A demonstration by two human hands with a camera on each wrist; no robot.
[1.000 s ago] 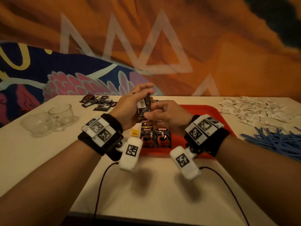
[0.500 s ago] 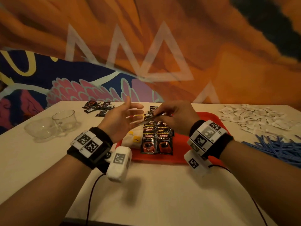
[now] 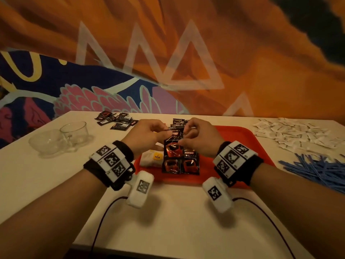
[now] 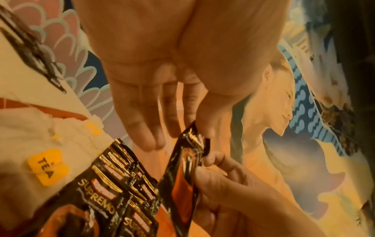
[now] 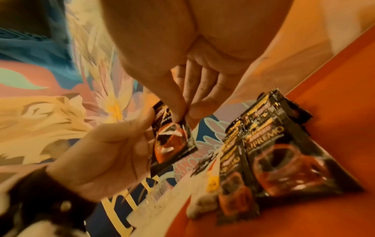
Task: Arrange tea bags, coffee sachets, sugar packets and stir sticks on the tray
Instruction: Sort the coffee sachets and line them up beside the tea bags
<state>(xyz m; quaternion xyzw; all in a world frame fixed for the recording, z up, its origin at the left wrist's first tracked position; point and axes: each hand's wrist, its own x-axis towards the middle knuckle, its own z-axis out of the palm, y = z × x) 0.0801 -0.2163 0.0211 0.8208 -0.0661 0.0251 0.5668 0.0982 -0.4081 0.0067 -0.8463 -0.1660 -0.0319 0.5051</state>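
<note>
Both hands hold one black-and-red coffee sachet [image 3: 172, 146] just above the red tray [image 3: 233, 143]. My left hand [image 3: 164, 130] pinches its left top edge and my right hand [image 3: 183, 135] pinches its right top edge. The right wrist view shows the sachet [image 5: 172, 141] pinched between the right thumb and a finger, with the left hand gripping its other side. Under it, several coffee sachets [image 3: 181, 165] lie overlapped in a row on the tray. White tea bags [image 3: 151, 158] with a yellow TEA tag [image 4: 47, 166] lie at the tray's left edge.
Loose coffee sachets [image 3: 117, 120] lie at the back left of the table. Two glass cups [image 3: 74, 129] stand at the left. White sugar packets [image 3: 298, 133] are spread at the back right, with blue stir sticks [image 3: 317, 169] heaped in front of them.
Half a second ago my left hand was open and only the right held a sachet. Now both hands pinch it, lower and closer over the row on the tray.
</note>
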